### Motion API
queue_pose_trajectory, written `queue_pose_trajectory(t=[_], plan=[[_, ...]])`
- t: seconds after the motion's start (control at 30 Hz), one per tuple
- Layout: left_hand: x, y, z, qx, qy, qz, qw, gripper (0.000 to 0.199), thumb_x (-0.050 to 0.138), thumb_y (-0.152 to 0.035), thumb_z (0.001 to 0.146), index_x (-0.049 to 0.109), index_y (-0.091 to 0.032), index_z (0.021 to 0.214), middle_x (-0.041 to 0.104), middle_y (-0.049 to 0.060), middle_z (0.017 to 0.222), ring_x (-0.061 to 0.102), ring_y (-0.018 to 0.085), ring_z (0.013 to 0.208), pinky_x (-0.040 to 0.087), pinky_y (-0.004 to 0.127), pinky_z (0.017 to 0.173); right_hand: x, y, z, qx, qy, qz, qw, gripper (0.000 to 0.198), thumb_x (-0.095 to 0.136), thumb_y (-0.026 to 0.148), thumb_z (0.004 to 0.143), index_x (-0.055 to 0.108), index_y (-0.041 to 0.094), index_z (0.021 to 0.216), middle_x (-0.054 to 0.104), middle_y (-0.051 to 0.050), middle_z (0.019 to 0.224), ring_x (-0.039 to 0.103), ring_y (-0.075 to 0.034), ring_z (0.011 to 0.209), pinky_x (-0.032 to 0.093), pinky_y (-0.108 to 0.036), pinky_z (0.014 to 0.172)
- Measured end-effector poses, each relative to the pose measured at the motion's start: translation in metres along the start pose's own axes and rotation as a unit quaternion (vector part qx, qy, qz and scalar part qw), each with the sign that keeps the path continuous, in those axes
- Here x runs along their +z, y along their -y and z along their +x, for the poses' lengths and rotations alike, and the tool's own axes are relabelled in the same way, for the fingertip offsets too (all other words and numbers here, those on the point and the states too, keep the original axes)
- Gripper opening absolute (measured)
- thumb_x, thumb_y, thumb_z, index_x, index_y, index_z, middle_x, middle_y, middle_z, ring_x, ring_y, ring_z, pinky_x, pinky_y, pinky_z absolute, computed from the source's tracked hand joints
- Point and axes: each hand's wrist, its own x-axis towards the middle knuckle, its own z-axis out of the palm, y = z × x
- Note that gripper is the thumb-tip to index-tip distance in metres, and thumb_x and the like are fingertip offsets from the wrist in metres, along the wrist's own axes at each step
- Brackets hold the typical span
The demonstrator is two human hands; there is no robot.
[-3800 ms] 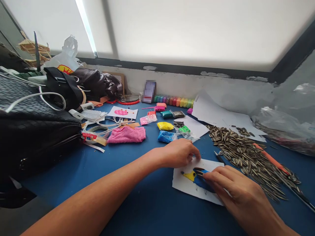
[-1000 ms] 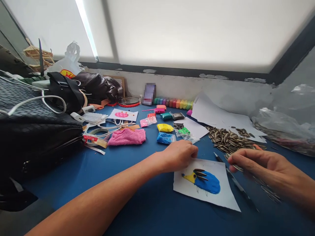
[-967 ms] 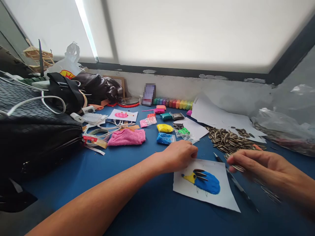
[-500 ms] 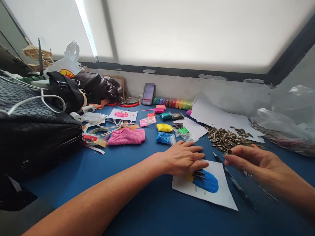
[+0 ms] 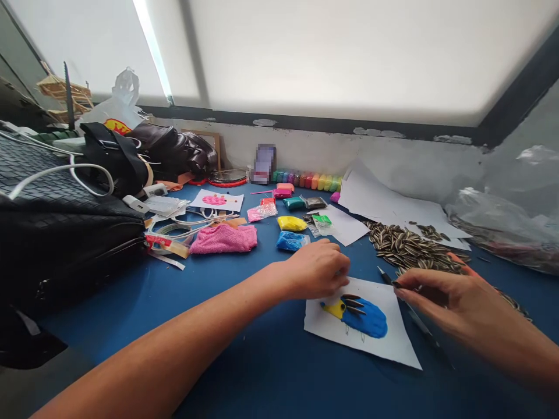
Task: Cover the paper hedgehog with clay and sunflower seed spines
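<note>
A sheet of white paper [image 5: 371, 351] lies before me. On it is a blue clay body [image 5: 369, 320] with a yellow clay head [image 5: 334, 309], a dark eye and nose, and penciled legs. Several sunflower seeds [image 5: 353, 304] stick out of the blue clay beside the head. My left hand [image 5: 321, 270] is closed at the paper's upper left edge, its fingers curled and whatever they hold hidden. Right of the paper, my right hand [image 5: 445, 299] pinches a small dark piece [image 5: 396, 284] between thumb and forefinger. A pen [image 5: 423, 331] lies partly beneath that hand.
A heap of sunflower seeds [image 5: 404, 247] lies behind my right hand. Clay packets, including yellow [image 5: 292, 223] and blue [image 5: 290, 240], and a pink cloth [image 5: 225, 238] are farther back. A black bag [image 5: 65, 256] stands left; a plastic bag [image 5: 493, 227] lies right.
My left hand has lifted off the drawing and its spread fingers have curled, uncovering the yellow head and the seeds. The right hand has moved slightly left and down with the dark piece.
</note>
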Motion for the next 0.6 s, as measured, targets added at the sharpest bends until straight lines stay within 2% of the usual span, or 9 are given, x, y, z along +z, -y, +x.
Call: queue_pose_trajectory(t=[0.1, 0.23, 0.4, 0.6], plan=[[0.007, 0.000, 0.001, -0.017, 0.008, -0.009, 1.000, 0.013, 0.056, -0.023, 0.090, 0.066, -0.018, 0.096, 0.062, 0.007, 0.099, 0.054, 0.020, 0.095, 0.044, 0.030, 0.079, 0.002, 0.000, 0.000, -0.023, 0.062, -0.010, 0.998, 0.032, 0.052, 0.050, 0.089, 0.072, 0.028, 0.077, 0.070, 0.001, 0.061, 0.063, -0.016, 0.047, 0.045, -0.028, 0.043], [0.015, 0.003, 0.004, -0.019, 0.002, -0.021, 1.000, 0.012, 0.051, -0.019, 0.091, 0.063, -0.018, 0.092, 0.061, 0.006, 0.098, 0.053, 0.019, 0.094, 0.043, 0.029, 0.076, 0.010, -0.007, -0.001, -0.037, 0.051, -0.054, 0.997, 0.033, 0.050, 0.048, 0.089, 0.072, 0.028, 0.074, 0.072, -0.002, 0.067, 0.066, -0.020, 0.053, 0.046, -0.029, 0.042], [0.017, 0.005, 0.005, -0.014, -0.011, -0.035, 0.999, 0.013, 0.049, -0.017, 0.091, 0.062, -0.018, 0.089, 0.061, 0.005, 0.097, 0.053, 0.019, 0.092, 0.043, 0.030, 0.075, 0.016, -0.010, -0.003, -0.036, 0.080, -0.079, 0.993, 0.023, 0.054, 0.039, 0.087, 0.072, 0.029, 0.076, 0.072, -0.001, 0.071, 0.069, -0.021, 0.058, 0.050, -0.030, 0.045], [0.011, 0.003, 0.002, -0.016, 0.001, -0.045, 0.999, 0.013, 0.051, -0.015, 0.091, 0.063, -0.017, 0.090, 0.062, 0.006, 0.099, 0.055, 0.018, 0.091, 0.044, 0.029, 0.076, 0.017, -0.008, -0.005, -0.043, 0.079, -0.071, 0.993, 0.025, 0.050, 0.037, 0.090, 0.074, 0.031, 0.089, 0.072, -0.001, 0.085, 0.070, -0.019, 0.066, 0.053, -0.030, 0.053]])
